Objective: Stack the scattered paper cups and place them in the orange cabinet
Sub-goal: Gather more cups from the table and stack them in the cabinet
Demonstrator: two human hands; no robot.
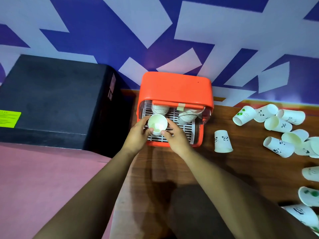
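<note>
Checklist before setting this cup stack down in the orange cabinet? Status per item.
1. Grip: left hand and right hand both hold the cup stack: ok.
2. Access: orange cabinet open at the front: ok.
3. Space: bare rack beside the two stored stacks: ok.
4. Contact: held stack's base touching the rack: cannot tell.
5. Remaining work: table rid of loose cups: not ok, many remain.

A white cup stack [157, 125] is held upright, mouth up, at the open front of the orange cabinet [175, 87], which is set at the tabletop's far edge. Two stacks [159, 108] [187, 115] are lodged inside. Loose cups [276, 125] are scattered along the right edge.
</note>
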